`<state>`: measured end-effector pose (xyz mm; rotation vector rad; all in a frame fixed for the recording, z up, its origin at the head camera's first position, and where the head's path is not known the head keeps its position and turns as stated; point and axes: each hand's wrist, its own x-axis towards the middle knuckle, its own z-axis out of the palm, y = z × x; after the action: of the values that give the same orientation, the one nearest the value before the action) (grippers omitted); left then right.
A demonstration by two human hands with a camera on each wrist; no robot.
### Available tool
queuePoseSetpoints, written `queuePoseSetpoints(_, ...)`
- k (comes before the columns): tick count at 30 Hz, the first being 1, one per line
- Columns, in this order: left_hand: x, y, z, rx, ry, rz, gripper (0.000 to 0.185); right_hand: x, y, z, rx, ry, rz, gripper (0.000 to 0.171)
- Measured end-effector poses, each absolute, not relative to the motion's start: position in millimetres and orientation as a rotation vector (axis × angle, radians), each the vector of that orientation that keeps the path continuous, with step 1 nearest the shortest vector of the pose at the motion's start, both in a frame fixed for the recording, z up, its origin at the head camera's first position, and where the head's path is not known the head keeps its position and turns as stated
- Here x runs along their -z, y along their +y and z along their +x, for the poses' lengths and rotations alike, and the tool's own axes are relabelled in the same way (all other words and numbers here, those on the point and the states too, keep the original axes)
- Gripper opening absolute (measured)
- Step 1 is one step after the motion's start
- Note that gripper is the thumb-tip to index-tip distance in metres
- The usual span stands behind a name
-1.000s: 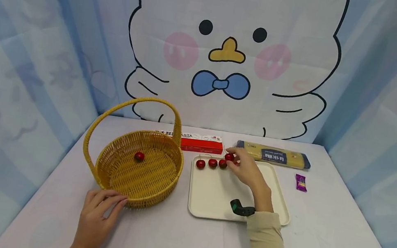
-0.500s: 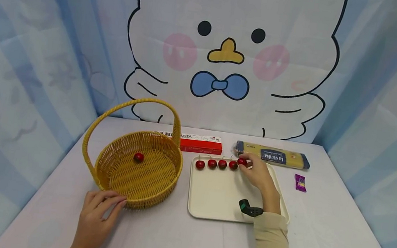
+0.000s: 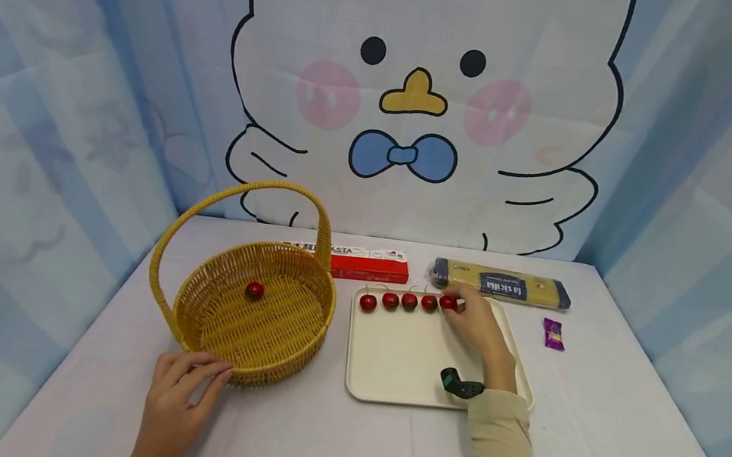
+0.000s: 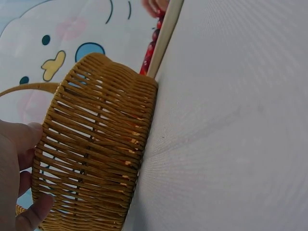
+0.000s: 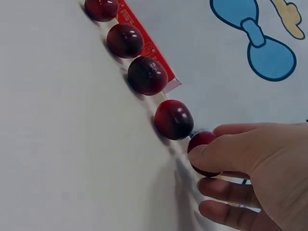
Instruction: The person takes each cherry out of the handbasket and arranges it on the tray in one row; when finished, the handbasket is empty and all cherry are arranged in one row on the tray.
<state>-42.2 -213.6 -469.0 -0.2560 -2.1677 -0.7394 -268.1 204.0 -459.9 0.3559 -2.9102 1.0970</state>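
Observation:
My right hand (image 3: pixel 474 322) pinches a dark red cherry (image 5: pixel 203 139) between thumb and fingers, low at the back edge of the cream tray (image 3: pixel 404 363). Left of it, several more cherries, among them the nearest one (image 5: pixel 174 120), lie in a row along that edge, stems pointing up or back. My left hand (image 3: pixel 178 404) grips the front rim of the yellow-brown wicker basket (image 4: pixel 96 139), thumb and fingers on either side of the rim. A single cherry (image 3: pixel 255 290) lies inside the basket, towards its back.
Behind the tray and basket lie a red and white pasta box (image 3: pixel 371 266) and a yellow and blue pasta packet (image 3: pixel 503 284). A small purple wrapped sweet (image 3: pixel 553 334) lies right of the tray. The basket's tall handle (image 3: pixel 240 190) arches over its left and back.
My right hand has moved right along the tray's back edge with its cherry, then down slightly. A fourth cherry now shows in the row beside it. My left hand stays on the basket.

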Motion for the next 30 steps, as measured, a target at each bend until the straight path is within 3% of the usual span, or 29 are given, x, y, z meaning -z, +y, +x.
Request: queuePoseSetpoints(30,469.5,-213.3,-41.2,0.744,-2.183,-0.238,0.022,467.1,204.6,-269.2,-0.999,-2.930,0.332,0.040)
